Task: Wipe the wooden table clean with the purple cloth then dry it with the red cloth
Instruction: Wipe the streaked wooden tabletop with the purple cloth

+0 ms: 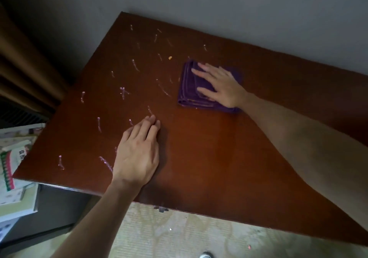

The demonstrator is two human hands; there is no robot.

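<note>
Left hand (137, 156): flat, fingers together, holding nothing; near front edge of desk (219, 158), likely bracing.
Desk: glossy brown wood; pale streaks (123, 92) across left half.
Cloth (191, 90): purple, folded square, soft ribbed; mid-desk toward far edge.
Right hand (219, 84): spread, pressing cloth, for wiping.
Red cloth: unseen.

The cloth (201, 90) lies on the table (219, 158), under the right hand (221, 84); the left hand (139, 154) rests nearer, left.

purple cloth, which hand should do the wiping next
Right. The right hand already lies flat on the cloth, with pale streaks just to its left. The left hand rests bare on the table.
</note>
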